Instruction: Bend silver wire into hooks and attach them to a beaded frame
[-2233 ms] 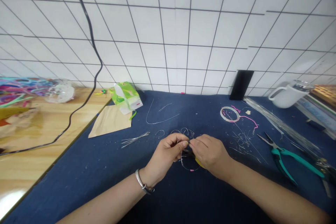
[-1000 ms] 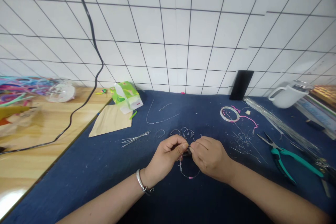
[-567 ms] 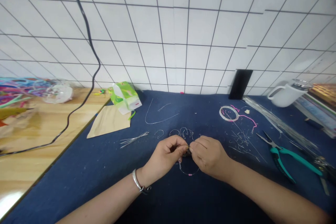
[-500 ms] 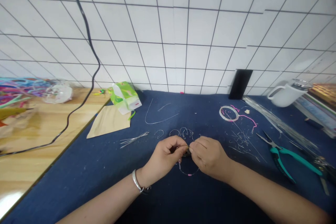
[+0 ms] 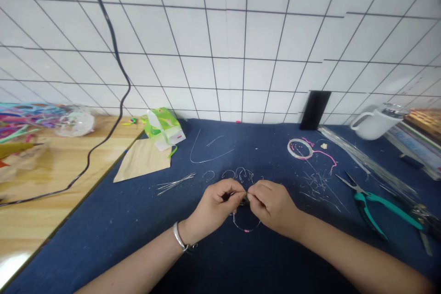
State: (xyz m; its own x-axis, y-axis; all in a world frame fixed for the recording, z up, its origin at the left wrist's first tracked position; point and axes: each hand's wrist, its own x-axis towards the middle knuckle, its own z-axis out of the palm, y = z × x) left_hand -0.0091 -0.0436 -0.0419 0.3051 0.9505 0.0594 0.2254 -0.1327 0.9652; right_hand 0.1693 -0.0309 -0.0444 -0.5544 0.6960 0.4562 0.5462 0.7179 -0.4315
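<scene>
My left hand [image 5: 217,204] and my right hand [image 5: 274,202] meet at the middle of the dark blue cloth, fingertips pinched almost together. What lies between the fingertips is too small to make out. Just below them is a thin wire loop [image 5: 253,228] with a few pink beads [image 5: 246,230] at its bottom; its upper part is hidden by my hands. A small dark object behind the fingers is mostly covered. Several bent wire pieces [image 5: 241,173] lie just beyond my hands.
Straight wires [image 5: 175,183] lie left, and wire scraps [image 5: 317,183] right. Teal-handled pliers [image 5: 374,200], a wire bundle [image 5: 365,158] and a white mug [image 5: 370,124] are farther right. A round dish [image 5: 289,147] holds pink beads. A green packet [image 5: 163,126] stands back left.
Both hands stay pinched together at nearly the same place. The beaded wire loop sits very slightly farther left and lower in view.
</scene>
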